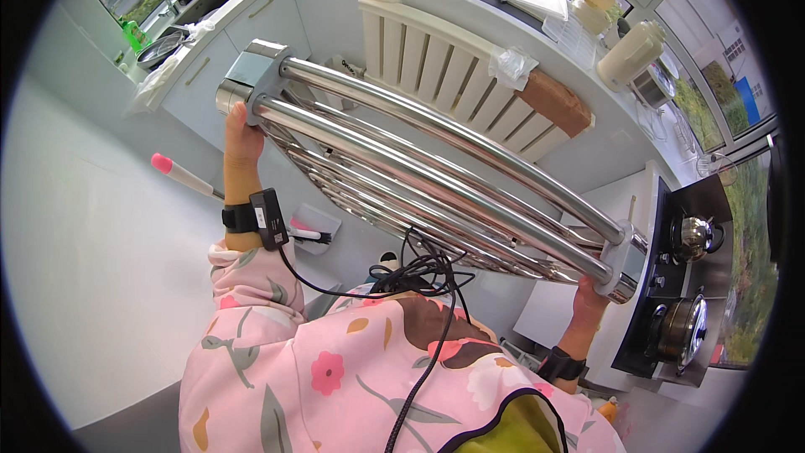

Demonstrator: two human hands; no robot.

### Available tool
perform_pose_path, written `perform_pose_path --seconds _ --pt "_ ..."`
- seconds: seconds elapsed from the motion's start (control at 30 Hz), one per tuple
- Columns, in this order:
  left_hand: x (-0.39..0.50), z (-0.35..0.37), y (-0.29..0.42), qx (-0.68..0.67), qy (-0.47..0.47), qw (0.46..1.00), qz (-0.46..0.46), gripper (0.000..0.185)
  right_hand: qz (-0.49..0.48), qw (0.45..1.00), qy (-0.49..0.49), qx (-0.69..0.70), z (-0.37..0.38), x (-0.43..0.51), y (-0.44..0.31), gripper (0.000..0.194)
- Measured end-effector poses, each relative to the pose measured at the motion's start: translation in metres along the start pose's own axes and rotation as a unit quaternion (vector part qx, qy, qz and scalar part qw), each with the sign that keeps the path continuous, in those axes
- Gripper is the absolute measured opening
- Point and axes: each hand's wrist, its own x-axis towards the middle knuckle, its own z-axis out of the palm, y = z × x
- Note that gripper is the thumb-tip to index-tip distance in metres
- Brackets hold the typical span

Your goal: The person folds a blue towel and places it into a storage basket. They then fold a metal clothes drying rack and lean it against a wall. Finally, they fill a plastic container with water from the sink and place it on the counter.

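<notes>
A large folding metal rack (434,145) with shiny round bars spans the view in front of me, tilted down towards the right. My left hand (242,132) grips its end bracket at the upper left, the thumb on the outer face. At the lower right my right hand (590,302) holds the other end beneath the bracket, its fingers mostly hidden. Black straps circle both wrists, and a small black device (269,219) sits on the left one. A tangled black cable (434,264) hangs before my chest, in front of the rack's lower bars.
A white radiator (434,56) with a brown block (553,100) stands beyond the rack. A gas stove (673,277) with a kettle (693,238) and a pot (682,332) is close at right. A sink (214,3) lies upper left; a dustpan (324,220) rests below.
</notes>
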Motion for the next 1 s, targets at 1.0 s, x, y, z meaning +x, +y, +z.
perform_pose_path --seconds 1.0 --pt "0.025 -0.030 -0.063 0.011 0.015 0.996 -0.085 0.033 0.265 0.937 -0.212 -0.080 0.025 0.085 0.005 0.092"
